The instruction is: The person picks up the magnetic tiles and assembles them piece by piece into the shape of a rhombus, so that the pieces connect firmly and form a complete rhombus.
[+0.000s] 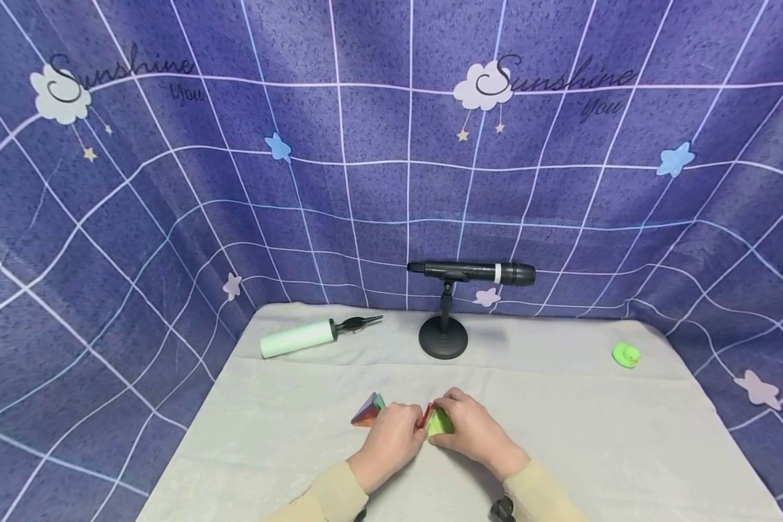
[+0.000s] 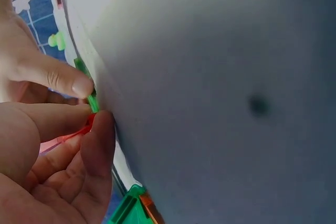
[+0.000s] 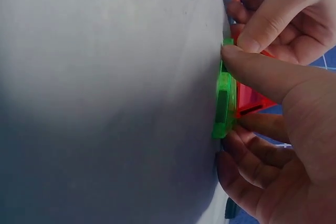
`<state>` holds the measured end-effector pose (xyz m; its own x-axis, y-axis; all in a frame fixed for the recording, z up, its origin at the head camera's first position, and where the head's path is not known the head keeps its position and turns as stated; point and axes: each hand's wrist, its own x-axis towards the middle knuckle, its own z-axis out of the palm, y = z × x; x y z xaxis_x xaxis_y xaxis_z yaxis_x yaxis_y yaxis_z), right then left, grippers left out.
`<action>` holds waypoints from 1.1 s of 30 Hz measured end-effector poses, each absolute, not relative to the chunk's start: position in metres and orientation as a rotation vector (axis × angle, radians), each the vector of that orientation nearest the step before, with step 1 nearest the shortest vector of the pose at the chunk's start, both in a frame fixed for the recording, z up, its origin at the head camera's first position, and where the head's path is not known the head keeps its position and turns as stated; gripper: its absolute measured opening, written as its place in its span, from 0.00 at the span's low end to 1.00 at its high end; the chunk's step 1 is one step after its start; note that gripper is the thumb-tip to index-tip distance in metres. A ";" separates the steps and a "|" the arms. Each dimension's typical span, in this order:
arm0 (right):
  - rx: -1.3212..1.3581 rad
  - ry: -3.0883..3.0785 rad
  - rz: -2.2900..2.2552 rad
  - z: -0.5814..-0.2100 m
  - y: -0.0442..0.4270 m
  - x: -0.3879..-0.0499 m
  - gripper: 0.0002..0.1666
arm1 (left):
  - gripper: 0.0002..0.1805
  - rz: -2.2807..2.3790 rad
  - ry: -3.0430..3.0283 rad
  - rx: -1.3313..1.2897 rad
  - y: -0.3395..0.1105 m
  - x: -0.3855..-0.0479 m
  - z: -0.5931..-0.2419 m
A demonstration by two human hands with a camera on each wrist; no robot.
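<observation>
My left hand [image 1: 393, 436] pinches a red translucent magnetic tile [image 3: 249, 95] between thumb and fingers. On the right, my other hand [image 1: 475, 429] grips a yellow-green magnetic tile [image 1: 440, 426], thumb at its near edge and fingers at the far side. The two tiles meet along an edge, the green one low at the table and the red one rising from it in the right wrist view. Just left of my left hand stands a small tile shape [image 1: 368, 412] with purple, orange and green faces, partly hidden by that hand.
A black microphone [image 1: 470, 272] lies on a round-based stand [image 1: 444, 338] at the back. To its left is a pale green hand pump [image 1: 298, 339] with a black nozzle. A green rubber duck [image 1: 626, 355] sits at the back right. A patterned blue curtain [image 1: 378, 188] borders the white-covered table [image 1: 561, 406].
</observation>
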<state>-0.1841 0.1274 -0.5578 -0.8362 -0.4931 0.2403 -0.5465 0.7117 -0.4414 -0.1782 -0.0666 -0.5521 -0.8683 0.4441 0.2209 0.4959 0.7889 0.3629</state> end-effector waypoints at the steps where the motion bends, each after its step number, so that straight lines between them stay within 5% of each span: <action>1: 0.847 -2.810 0.776 -0.558 0.127 -0.184 0.33 | 0.18 -0.630 -2.857 -0.754 -0.066 -0.178 -0.552; 33: 0.827 -2.808 0.771 -0.556 0.124 -0.183 0.31 | 0.18 -0.659 -2.942 -0.767 -0.070 -0.181 -0.558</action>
